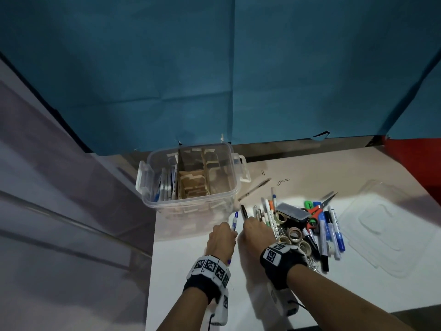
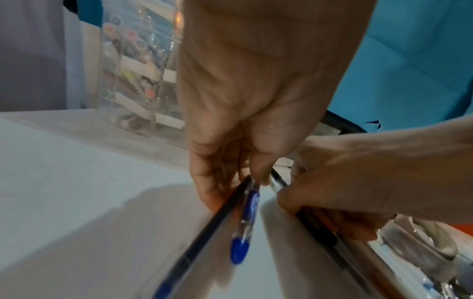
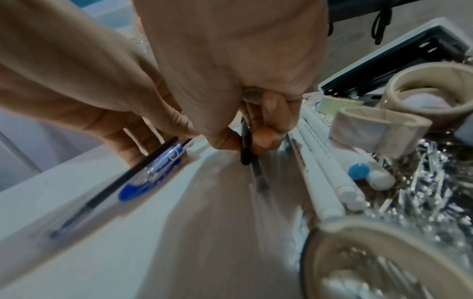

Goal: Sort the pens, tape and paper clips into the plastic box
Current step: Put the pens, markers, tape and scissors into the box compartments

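Note:
My left hand grips a clear pen with a blue cap together with a dark pen, low over the white table. Beside it my right hand pinches a black pen at the left edge of the pile of pens. The clear plastic box stands just beyond both hands, with several pens standing in its left compartment. Tape rolls and a heap of paper clips lie to the right of my right hand.
Markers, red-handled scissors, a dark small case and a green highlighter lie in the pile. The box's clear lid rests at the right. Loose paper clips and a thin pen lie behind the pile. A blue cloth hangs behind.

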Demonstrator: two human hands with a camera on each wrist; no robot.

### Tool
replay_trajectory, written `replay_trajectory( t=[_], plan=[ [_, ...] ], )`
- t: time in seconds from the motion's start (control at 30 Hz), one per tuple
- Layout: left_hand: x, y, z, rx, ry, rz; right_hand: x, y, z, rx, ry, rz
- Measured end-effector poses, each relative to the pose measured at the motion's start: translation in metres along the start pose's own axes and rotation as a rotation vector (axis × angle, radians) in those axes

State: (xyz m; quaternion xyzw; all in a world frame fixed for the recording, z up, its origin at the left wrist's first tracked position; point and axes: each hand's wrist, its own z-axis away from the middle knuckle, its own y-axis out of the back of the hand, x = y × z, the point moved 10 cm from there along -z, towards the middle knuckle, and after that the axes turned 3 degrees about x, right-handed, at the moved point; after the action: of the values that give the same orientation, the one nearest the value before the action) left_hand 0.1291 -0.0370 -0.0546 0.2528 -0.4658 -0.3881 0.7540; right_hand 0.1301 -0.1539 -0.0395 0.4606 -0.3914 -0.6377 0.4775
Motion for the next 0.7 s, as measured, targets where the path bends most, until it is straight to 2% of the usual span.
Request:
replay_trajectory(
  t=[0.07,0.2,0.27,0.37,0.43,0.5,0.6,0.7],
  plan=[
    [0.006,0.003,0.001,-0.047,-0.018,0.014,0.007,-0.001,-0.007,-0.055,-0.015,-0.041],
    [0.03,0.029,0.014,-0.13,-0.11,0.05,0.05,0.019,-0.023,-0.132,-0.195,-0.444],
    [0.045,0.056,0.029,-0.15,-0.17,0.114,0.073,0.047,-0.027,-0.1,-0.256,-0.636],
    [0.059,0.119,0.047,-0.084,-0.256,0.186,0.08,0.114,-0.03,0.037,-0.228,-0.77],
    [0.056,0.168,0.046,0.016,-0.284,0.177,0.057,0.154,-0.031,0.05,-0.145,-0.843],
    [0.04,0.212,0.033,0.145,-0.246,0.155,0.015,0.175,-0.035,0.008,-0.051,-0.856],
    [0.008,0.255,0.001,0.283,-0.149,0.089,-0.062,0.174,-0.04,-0.114,0.071,-0.807],
    [-0.01,0.272,-0.027,0.341,-0.123,0.093,-0.131,0.159,-0.048,-0.252,0.123,-0.806]
  ],
)
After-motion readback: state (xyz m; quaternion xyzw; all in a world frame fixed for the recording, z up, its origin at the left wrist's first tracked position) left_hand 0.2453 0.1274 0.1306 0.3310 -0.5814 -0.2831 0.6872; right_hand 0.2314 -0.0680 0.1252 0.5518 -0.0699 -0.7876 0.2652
